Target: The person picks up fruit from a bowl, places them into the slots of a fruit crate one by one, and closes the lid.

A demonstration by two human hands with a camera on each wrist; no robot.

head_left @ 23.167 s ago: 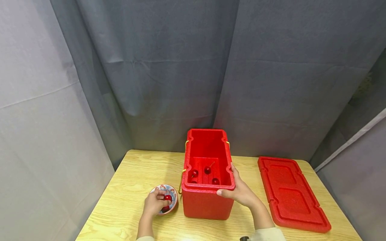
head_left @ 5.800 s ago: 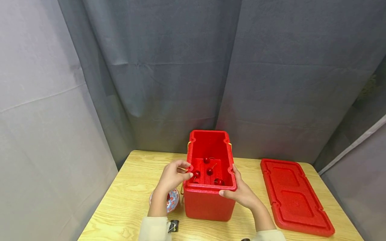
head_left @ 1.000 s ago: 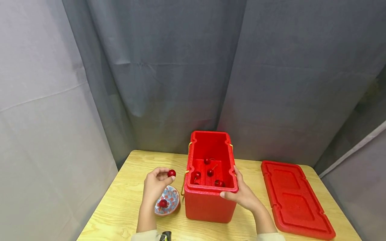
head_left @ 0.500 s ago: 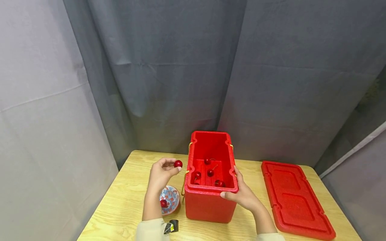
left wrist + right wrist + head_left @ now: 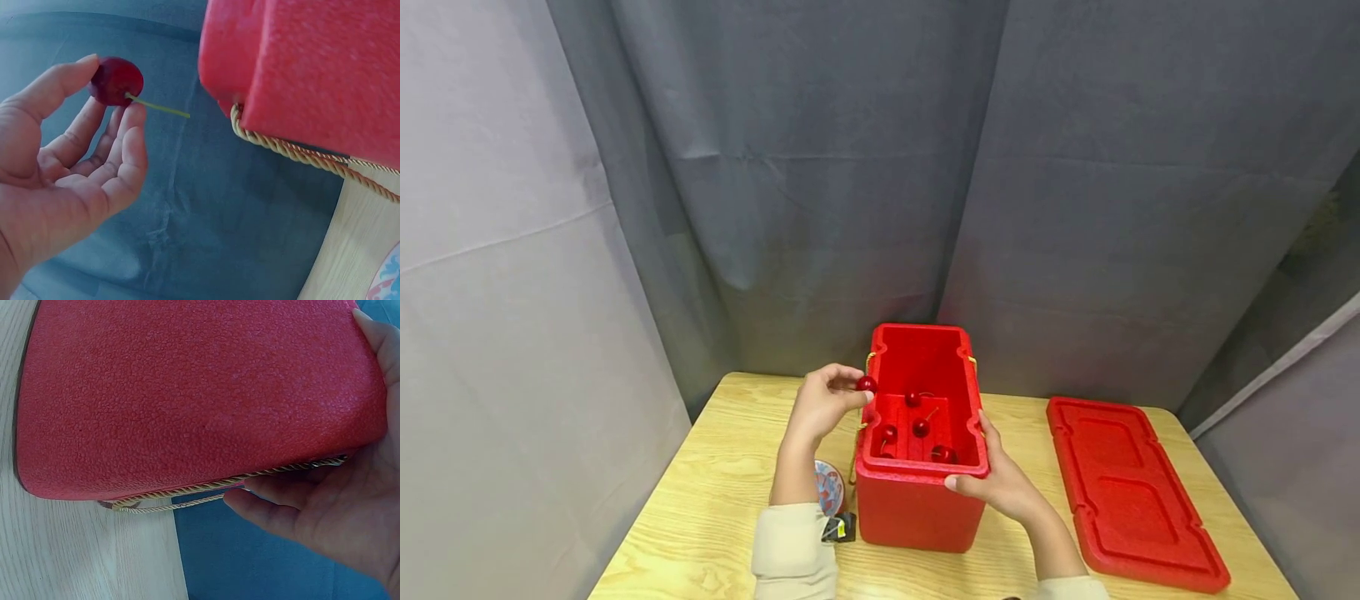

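Note:
My left hand (image 5: 823, 402) pinches a dark red cherry (image 5: 867, 384) between thumb and fingertips, level with the left rim of a red foam box (image 5: 917, 512). In the left wrist view the cherry's green stem (image 5: 159, 109) points toward the box. Several cherries (image 5: 921, 427) lie on the box floor. My right hand (image 5: 1006, 482) grips the box's near right corner, thumb over the front rim and fingers along the side by the gold cord (image 5: 187, 487). A patterned bowl (image 5: 829, 489) sits left of the box, partly hidden behind my left forearm.
The red box lid (image 5: 1138, 492) lies flat at the right of the wooden table (image 5: 700, 500). Grey curtains (image 5: 820, 208) hang behind the table and on both sides. A small black device (image 5: 839, 527) shows at my left cuff.
With the cherry pinched, my left hand has risen and moved right, from above the bowl to the box's left rim. My right hand keeps its hold on the corner.

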